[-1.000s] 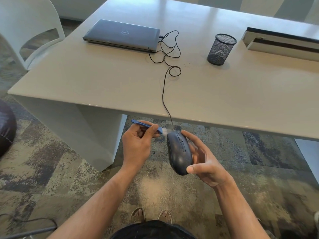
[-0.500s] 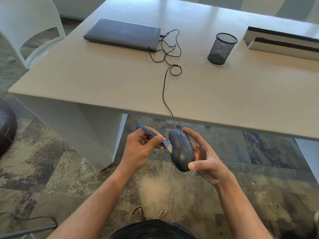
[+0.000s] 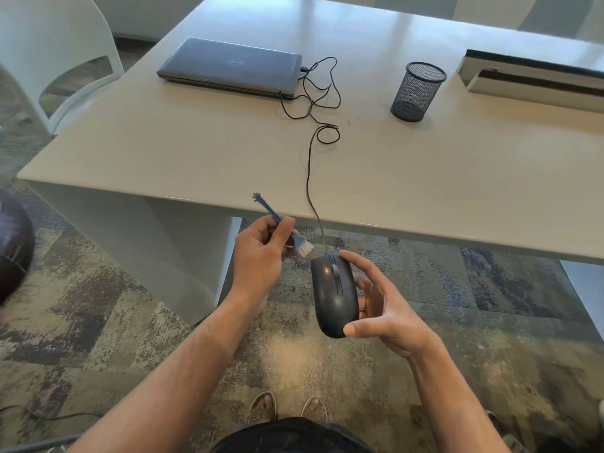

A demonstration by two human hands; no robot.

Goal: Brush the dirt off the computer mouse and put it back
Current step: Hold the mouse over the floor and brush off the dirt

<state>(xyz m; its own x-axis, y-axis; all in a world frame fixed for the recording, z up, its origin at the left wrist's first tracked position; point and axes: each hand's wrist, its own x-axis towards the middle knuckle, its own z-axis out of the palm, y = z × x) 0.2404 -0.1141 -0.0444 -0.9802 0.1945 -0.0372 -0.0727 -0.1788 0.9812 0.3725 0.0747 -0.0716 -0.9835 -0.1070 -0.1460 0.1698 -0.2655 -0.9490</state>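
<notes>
brush (image 3: 295, 245): bristles off the mouse's left side, now just above its front left corner, clear of the shell
left hand (image 3: 261, 253): sits higher, handle tip up over the table (image 3: 163, 152) edge
mouse (image 3: 333, 294): lower in right hand (image 3: 382, 308), top more toward camera

Closed laptop (image 3: 228, 68) on table (image 3: 163, 152); mesh cup (image 3: 416, 91) apart.

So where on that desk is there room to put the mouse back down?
The widest bare patch is the near part of the desk, right of the cable and in front of the mesh cup. Another lies left of the cable, in front of the laptop. It is crowded between laptop and cup, where the cable lies in loops.
</notes>
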